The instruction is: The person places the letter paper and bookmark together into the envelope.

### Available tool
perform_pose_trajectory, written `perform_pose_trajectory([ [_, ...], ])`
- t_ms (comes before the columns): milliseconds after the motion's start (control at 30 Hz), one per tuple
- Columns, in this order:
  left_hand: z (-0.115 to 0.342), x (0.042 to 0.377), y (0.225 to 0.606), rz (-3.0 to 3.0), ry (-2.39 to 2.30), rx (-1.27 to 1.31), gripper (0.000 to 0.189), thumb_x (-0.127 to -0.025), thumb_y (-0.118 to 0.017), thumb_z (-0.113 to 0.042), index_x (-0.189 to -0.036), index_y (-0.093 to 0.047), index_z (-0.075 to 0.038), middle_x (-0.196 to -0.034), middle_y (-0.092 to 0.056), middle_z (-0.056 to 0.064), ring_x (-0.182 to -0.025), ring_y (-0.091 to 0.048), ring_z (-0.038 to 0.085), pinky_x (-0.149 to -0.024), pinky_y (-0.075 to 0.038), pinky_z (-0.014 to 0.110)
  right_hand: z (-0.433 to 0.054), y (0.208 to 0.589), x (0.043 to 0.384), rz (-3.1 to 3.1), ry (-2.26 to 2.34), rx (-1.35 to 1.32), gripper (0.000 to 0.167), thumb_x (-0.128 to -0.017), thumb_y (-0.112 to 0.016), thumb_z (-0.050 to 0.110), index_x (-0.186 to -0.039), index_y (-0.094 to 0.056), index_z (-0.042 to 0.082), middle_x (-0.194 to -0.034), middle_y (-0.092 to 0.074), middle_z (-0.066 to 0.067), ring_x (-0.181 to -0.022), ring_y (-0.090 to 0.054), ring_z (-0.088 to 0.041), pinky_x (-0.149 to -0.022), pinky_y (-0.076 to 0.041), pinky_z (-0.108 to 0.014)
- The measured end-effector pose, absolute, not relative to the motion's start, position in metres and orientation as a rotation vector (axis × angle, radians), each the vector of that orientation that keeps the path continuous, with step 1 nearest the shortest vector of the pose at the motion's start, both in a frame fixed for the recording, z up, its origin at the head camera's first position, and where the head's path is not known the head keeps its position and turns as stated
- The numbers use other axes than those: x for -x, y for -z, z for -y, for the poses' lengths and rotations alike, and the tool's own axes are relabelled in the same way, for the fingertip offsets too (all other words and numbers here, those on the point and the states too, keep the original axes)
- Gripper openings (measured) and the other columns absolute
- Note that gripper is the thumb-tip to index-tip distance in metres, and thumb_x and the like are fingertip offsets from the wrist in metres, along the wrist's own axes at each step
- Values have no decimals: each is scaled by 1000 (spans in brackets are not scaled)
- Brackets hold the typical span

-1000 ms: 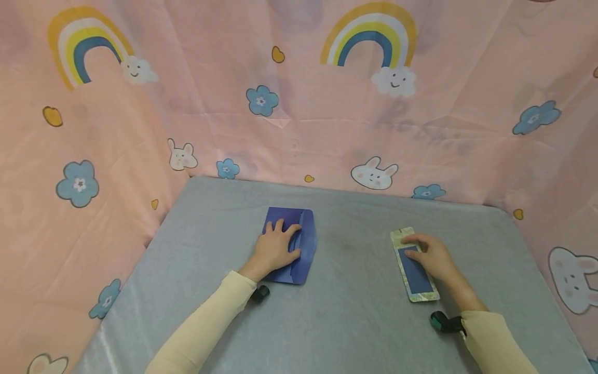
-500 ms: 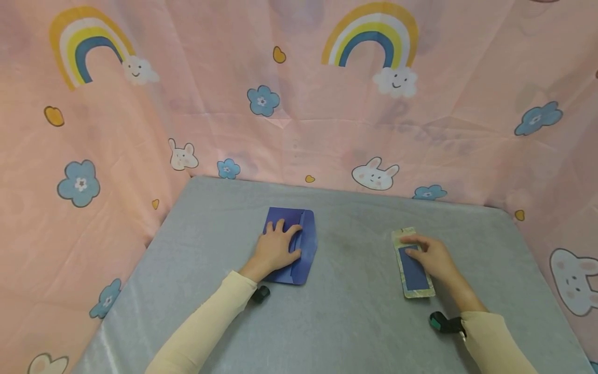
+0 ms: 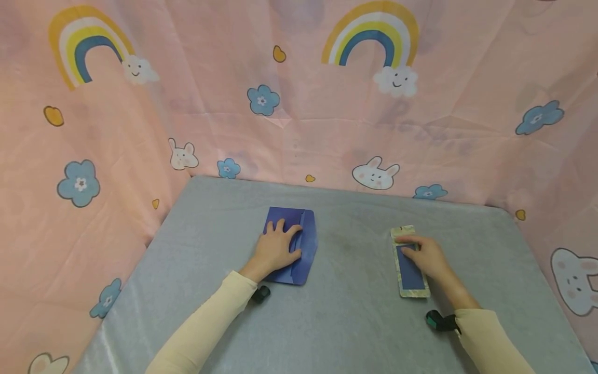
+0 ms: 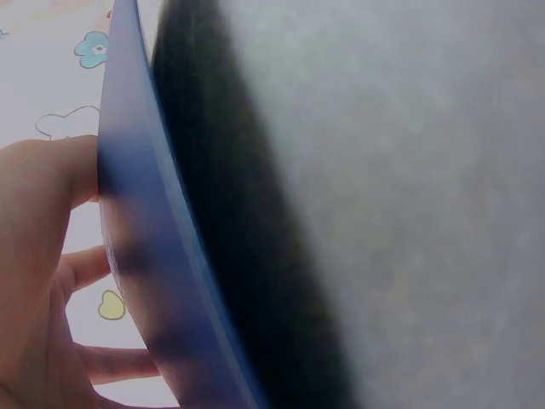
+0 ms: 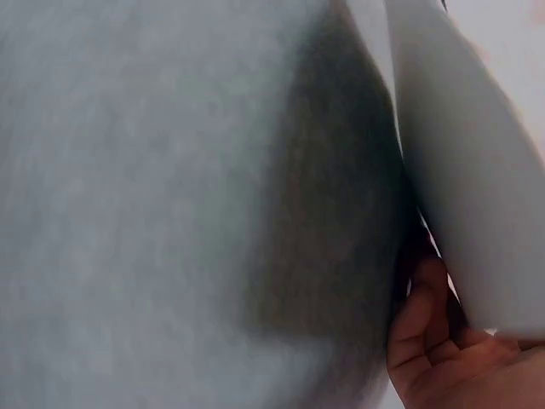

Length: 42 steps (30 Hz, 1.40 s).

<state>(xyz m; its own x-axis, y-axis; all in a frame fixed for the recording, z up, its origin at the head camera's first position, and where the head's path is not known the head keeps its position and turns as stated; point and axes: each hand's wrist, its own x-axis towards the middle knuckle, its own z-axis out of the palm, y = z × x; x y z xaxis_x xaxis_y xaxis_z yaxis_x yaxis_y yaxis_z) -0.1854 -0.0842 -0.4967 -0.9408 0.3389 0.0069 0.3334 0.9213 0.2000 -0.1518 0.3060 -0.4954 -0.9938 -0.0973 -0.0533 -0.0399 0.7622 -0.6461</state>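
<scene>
My left hand (image 3: pixel 273 249) rests with spread fingers on a blue-violet envelope (image 3: pixel 306 259) left of the table's middle. The envelope's flap stands unfolded toward the right. In the left wrist view the thumb and fingers touch the envelope (image 4: pixel 174 281) from one side. On the right, my right hand (image 3: pixel 430 257) pinches a long card (image 3: pixel 411 275) with a dark blue panel and a pale yellow-green patterned border. The card's plain pale underside (image 5: pixel 477 204) fills one side of the right wrist view, above its shadow on the cloth; curled fingers (image 5: pixel 417 324) show beneath it.
A grey cloth covers the table (image 3: pixel 345 322). Behind and beside it hangs a pink curtain (image 3: pixel 299 130) printed with rainbows, rabbits and flowers. A small black wrist device (image 3: pixel 439 321) sits at the right wrist, another black device (image 3: pixel 260 294) at the left.
My right hand has shifted slightly left with the card, and the card's near end has swung a little to the left. The left hand and envelope have stayed put.
</scene>
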Motion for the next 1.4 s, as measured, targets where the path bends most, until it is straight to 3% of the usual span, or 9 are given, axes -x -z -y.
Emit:
perform_pose_trajectory([
  [200, 84, 185, 497, -3056, -299, -542, 61, -86, -65, -47, -143, -48, -32, -147, -46, 23, -133, -43, 55, -87, -52, 62, -297, 496, 154, -2937, 1007, 114, 37, -90, -68, 9, -126, -65, 2, -134, -59, -28, -129, -48, -50, -103, -38, -63],
  [533, 84, 185, 496, -3058, -289, -557, 62, -86, -65, -47, -144, -48, -32, -146, -47, 22, -132, -44, 54, -89, -51, 62, -292, 498, 158, -2926, 1034, 41, 30, -90, -66, 6, -119, -70, 3, -132, -60, -29, -126, -50, -51, -99, -41, -63],
  [1000, 84, 185, 497, -3062, -283, -549, 62, -86, -65, -46, -144, -48, -32, -147, -47, 23, -132, -44, 53, -88, -51, 61, -296, 491, 159, -2751, 1297, -78, 33, -95, -64, 16, -127, -65, 7, -147, -49, -24, -143, -32, -47, -109, -29, -65],
  [1400, 84, 186, 499, -3064, -286, -546, 61, -86, -65, -46, -143, -48, -33, -147, -46, 23, -132, -44, 53, -89, -51, 62, -287, 489, 160, -2715, 1382, -105, 35, -94, -67, 20, -127, -66, 8, -151, -46, -21, -147, -29, -45, -111, -28, -64],
])
